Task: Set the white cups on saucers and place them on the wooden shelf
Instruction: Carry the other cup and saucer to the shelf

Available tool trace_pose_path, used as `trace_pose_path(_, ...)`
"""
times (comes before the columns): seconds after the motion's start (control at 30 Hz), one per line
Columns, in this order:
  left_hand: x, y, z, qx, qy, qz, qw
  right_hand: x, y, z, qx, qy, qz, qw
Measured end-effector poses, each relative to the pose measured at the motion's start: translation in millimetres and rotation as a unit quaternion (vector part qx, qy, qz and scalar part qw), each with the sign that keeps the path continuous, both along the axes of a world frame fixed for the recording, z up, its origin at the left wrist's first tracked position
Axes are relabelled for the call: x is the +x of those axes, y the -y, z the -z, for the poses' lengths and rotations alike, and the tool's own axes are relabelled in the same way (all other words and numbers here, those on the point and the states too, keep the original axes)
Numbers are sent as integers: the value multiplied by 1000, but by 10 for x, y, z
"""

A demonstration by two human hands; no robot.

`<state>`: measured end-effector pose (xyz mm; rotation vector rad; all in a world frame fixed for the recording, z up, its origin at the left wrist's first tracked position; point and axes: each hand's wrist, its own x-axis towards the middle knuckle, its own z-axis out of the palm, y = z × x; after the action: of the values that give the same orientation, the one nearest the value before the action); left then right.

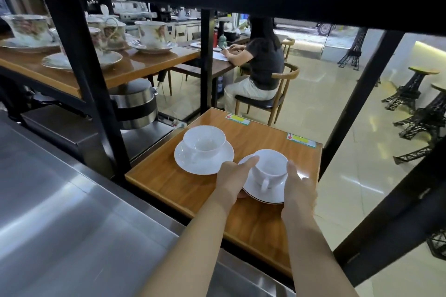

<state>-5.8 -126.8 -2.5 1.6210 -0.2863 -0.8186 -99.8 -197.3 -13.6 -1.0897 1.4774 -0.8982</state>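
Saucer (261, 191) between both gripping hands

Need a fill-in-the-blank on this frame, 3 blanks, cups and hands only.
1. The far cup sits on its own ____, with no hand on it.
2. Both hands, left hand and right hand, hold the near ____ by its edges.
3. The near cup has its handle turned ____ the person.

Missing words: saucer; saucer; toward

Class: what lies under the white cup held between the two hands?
A white saucer with a dark rim line sits under the cup, above the wooden shelf. The saucer's centre is covered by the cup.
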Motion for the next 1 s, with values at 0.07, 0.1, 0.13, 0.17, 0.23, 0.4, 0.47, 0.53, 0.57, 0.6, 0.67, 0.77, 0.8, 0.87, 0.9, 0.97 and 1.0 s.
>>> trace_pose_path(0.07, 32, -26, 10, 3, 91, -12, 996, -40, -56, -46, -89, -68, 19, 993)
trace_pose_path(0.1, 37, -40, -8, -5, 147, -23, 989, -57, -104, -51, -131, -59, 9, 990)
trace_pose_path(0.13, 34, -47, -35, -16, 182, -30, 983, -73, -156, -39, -154, -35, -12, 987)
trace_pose_path(0.17, 18, -42, -71, -27, 190, -23, 981, -87, -209, -31, -157, -4, -35, 987)
trace_pose_path(0.23, -44, -11, -130, -51, 144, 7, 988, -107, -294, -32, -141, 49, -70, 986)
trace_pose_path(0.4, -110, -7, -196, -35, 150, 45, 987, -117, -339, -58, -135, 64, -95, 984)
trace_pose_path(0.47, -144, -69, -275, -25, 193, 54, 979, -123, -350, -61, -135, 48, -85, 986)
trace_pose_path(0.53, -165, -172, -329, -49, 282, 32, 958, -122, -381, -94, -166, 25, -67, 984)
trace_pose_path(0.57, -133, -241, -353, -85, 319, -4, 944, -102, -409, -142, -195, 30, -64, 978)
trace_pose_path(0.6, -73, -327, -392, -119, 350, -55, 928, -58, -433, -199, -222, 44, -72, 971)
trace_pose_path(0.67, 191, -479, -460, -165, 374, -144, 901, 89, -478, -331, -230, 94, -117, 962)
trace_pose_path(0.77, 708, -612, -491, -185, 206, -142, 950, 400, -508, -480, -155, 164, -221, 949)
trace_pose_path(0.8, 839, -653, -472, -181, 127, -105, 970, 507, -506, -504, -127, 159, -263, 943)
trace_pose_path(0.87, 1013, -734, -386, -166, 24, -43, 985, 710, -476, -528, -64, 133, -327, 934)
trace_pose_path(0.9, 1090, -752, -335, -154, 4, -30, 988, 799, -448, -532, -39, 121, -344, 931)
trace_pose_path(0.97, 1197, -754, -253, -127, -5, -22, 992, 908, -395, -527, -10, 88, -356, 930)
trace_pose_path(1.0, 1212, -738, -231, -117, -6, -21, 993, 949, -371, -517, 5, 83, -358, 930)
